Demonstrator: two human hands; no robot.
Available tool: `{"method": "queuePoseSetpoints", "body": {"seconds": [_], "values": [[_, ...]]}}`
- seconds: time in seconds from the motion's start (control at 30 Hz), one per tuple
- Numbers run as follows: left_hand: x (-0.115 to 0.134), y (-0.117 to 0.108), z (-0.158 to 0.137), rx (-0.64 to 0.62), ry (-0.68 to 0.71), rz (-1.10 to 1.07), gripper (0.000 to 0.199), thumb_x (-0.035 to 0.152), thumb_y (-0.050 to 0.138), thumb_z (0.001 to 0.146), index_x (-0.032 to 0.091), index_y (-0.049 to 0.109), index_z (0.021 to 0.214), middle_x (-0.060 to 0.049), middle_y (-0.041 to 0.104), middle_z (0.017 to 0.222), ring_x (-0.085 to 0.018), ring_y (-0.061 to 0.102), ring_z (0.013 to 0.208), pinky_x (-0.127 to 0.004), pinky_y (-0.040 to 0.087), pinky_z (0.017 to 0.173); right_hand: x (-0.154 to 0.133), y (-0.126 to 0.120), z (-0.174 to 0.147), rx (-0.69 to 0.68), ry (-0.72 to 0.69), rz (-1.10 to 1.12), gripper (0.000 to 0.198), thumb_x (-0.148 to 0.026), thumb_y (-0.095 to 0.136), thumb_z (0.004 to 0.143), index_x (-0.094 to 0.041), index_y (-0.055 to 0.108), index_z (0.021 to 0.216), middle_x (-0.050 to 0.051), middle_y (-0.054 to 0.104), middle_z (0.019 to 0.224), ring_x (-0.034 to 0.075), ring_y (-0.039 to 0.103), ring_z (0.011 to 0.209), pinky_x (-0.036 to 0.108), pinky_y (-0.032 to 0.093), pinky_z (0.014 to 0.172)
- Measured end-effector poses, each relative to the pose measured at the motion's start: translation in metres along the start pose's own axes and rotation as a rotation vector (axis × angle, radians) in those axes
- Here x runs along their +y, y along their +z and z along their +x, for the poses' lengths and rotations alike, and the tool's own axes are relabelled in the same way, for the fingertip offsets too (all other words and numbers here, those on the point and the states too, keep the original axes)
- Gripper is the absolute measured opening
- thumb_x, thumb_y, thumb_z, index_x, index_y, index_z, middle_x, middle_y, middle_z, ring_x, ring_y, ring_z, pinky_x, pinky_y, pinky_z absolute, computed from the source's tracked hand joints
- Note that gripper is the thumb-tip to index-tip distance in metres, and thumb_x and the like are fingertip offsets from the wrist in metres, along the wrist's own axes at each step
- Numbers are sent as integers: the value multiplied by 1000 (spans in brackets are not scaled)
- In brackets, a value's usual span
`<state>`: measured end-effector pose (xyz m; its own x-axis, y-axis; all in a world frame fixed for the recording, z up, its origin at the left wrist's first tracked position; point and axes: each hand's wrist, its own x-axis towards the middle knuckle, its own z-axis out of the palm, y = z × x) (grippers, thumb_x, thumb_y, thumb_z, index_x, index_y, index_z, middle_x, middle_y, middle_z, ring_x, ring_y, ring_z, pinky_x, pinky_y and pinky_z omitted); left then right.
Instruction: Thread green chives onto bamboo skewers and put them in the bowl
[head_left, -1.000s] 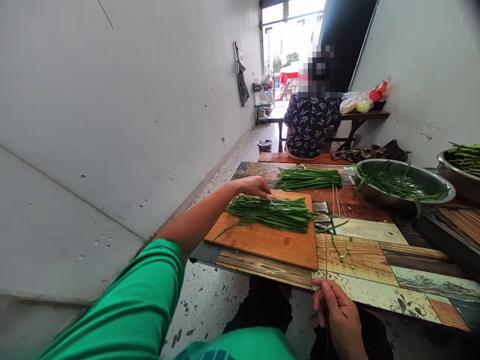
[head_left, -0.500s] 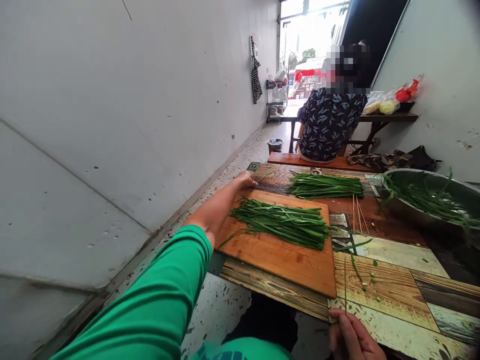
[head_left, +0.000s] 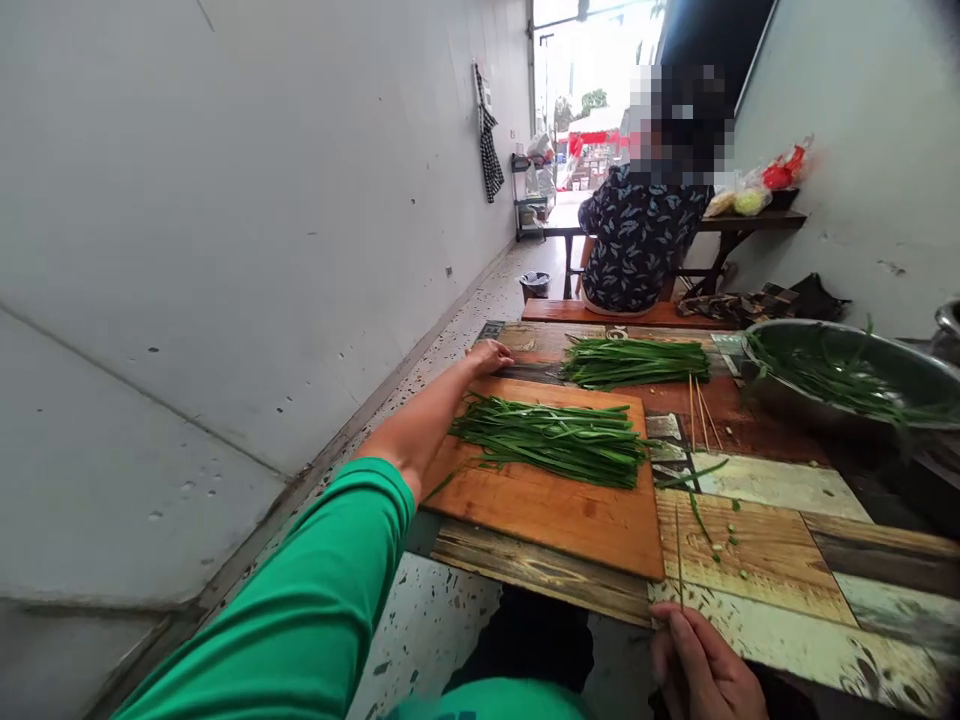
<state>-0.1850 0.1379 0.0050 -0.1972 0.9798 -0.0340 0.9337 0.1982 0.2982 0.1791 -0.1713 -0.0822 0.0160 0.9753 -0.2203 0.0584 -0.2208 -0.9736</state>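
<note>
My right hand (head_left: 709, 660) is closed at the table's near edge, pinching a thin bamboo skewer (head_left: 679, 560) that points away from me. My left hand (head_left: 489, 357) reaches past the far left corner of the cutting board (head_left: 540, 520). Its fingers are bent together over the tabletop, and whatever they may hold is too small to make out. A bundle of green garlic chives (head_left: 555, 440) lies across the wooden board. Behind it, a second chive bundle (head_left: 637, 362) rests directly on the table. Several loose skewers (head_left: 705, 415) lie near that bundle's right end.
On the right stands a large metal bowl (head_left: 847, 375) with more greens. Chive scraps (head_left: 731, 540) are scattered on the patterned table (head_left: 757, 510). Beyond is a wooden bench (head_left: 547, 309), where a person (head_left: 637, 240) sits facing away. A wall (head_left: 262, 250) runs along the left.
The view has shifted slightly, so everything sits a little further left. My left fingers have loosened a little beside the board. The right hand keeps its pinch on the skewer.
</note>
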Motion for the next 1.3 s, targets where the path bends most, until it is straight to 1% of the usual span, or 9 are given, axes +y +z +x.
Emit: {"method": "queuePoseSetpoints", "body": {"seconds": [0.1,0.23,0.37,0.5,0.67,0.9,1.1,1.2,1.3], "values": [[23,-6,-22,-21,73,59,45,49,59,79,20,67,111,-8,65,119,-26,53,117,-32,37,97,-2,0,0,-50,-16,29,44,-59,53,80,-17,62,90,-3,52,50,8,39,34,21,31,36],[65,-8,-87,-179,727,46,73,63,41,84,25,30,145,-6,40,146,-21,38,132,-31,29,108,-7,0,-1,-92,-23,94,41,-57,51,83,-17,61,91,-4,49,49,7,37,34,20,28,35],[89,8,-160,-100,991,261,78,69,42,80,30,26,146,-6,24,154,-27,17,142,-42,10,116,-10,-1,-2,-116,-42,118,40,-55,51,84,-17,61,89,-4,49,49,6,38,35,20,28,35],[83,24,-186,29,923,341,73,66,35,84,28,26,146,-7,19,155,-27,13,143,-44,6,116,-10,-2,-2,-126,-71,136,41,-55,50,85,-16,61,88,-4,50,48,6,37,36,19,28,36],[72,37,-169,-8,876,353,72,63,35,86,27,23,147,-8,16,156,-27,18,142,-43,15,115,-8,-1,-1,-177,-93,197,39,-52,49,86,-15,60,89,-5,50,46,5,36,36,18,25,35],[85,48,-161,-1,700,329,71,59,36,88,29,14,149,-9,24,153,-29,31,136,-46,24,111,-5,1,-1,-184,-98,276,39,-52,48,86,-14,59,88,-6,50,46,3,35,32,16,22,32],[85,41,-186,159,779,306,81,63,53,78,29,25,146,-11,15,155,-34,19,140,-53,18,110,0,7,2,-167,-96,317,40,-53,48,86,-14,57,91,-6,52,49,4,39,29,16,24,30],[76,41,-204,286,838,254,58,48,55,84,28,44,137,-11,35,147,-28,33,133,-45,25,107,-1,7,2,-138,-108,303,41,-53,49,86,-14,57,93,-6,52,49,4,38,30,16,24,31],[67,46,-222,352,841,179,27,35,50,90,27,65,111,-6,61,118,-20,52,108,-38,33,98,0,6,1,-116,-112,305,40,-51,49,87,-14,57,99,-6,50,49,3,35,31,16,24,32]]}}
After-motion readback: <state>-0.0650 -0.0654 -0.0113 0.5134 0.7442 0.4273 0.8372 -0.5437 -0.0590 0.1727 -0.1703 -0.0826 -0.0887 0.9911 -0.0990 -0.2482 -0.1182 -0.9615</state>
